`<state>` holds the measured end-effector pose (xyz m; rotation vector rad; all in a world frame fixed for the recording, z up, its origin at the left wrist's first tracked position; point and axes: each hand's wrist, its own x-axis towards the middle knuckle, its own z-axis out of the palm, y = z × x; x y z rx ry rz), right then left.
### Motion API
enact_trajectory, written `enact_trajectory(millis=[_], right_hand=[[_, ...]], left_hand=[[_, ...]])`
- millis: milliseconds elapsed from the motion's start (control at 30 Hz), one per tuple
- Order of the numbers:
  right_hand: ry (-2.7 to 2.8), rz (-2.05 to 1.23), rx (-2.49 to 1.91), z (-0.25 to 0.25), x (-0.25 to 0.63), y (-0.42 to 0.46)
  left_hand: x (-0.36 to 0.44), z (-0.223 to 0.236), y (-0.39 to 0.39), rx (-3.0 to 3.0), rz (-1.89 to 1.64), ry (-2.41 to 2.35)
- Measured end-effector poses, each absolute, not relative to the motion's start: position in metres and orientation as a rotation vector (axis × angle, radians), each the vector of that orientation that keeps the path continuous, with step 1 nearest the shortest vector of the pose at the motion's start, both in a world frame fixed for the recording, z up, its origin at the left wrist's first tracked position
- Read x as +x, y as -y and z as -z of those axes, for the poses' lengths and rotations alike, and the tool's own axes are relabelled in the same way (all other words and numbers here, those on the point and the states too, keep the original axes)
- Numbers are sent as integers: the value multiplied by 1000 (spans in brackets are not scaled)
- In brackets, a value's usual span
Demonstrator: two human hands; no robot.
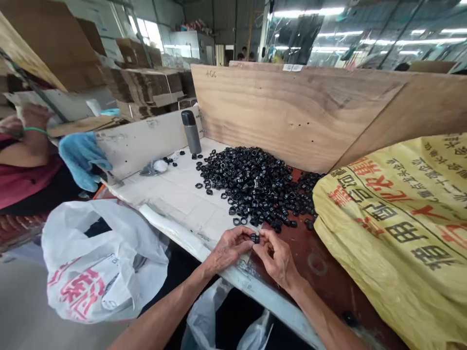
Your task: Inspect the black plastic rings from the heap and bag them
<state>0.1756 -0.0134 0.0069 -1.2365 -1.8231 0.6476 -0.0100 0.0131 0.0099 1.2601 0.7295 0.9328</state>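
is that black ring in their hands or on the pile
In hand: the black ring is pinched between left hand and right hand.

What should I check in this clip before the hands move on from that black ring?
1. Black plastic ring held between left hand and right hand: ok.
2. Ring's condition: cannot tell, the fingers hide most of it.
3. Pile of black rings apart from both hands: ok.
4. Yellow woven sack clear of the pile: not ok, they touch.
5. White plastic bag open at the mouth: cannot tell.
6. Co-worker's arm apart from the person's hands: ok.
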Motion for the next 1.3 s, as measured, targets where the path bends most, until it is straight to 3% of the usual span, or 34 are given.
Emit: enact_trajectory(millis=[767, 1033, 1200, 1300], right_hand=[[1769, -578, -1190, -7, 182, 11], [1664, -915, -1369, -13, 176, 13], [1690, -763, -1249, -11, 175, 13], [1610, -931, -1284, -6, 174, 10]], left_hand=[[-2, -17, -13, 1211, -868, -803], [-5, -5, -12, 1427, -966, -827], [-5, -7, -13, 1315, -917, -777], [-7, -5, -14, 1405, -955, -777]])
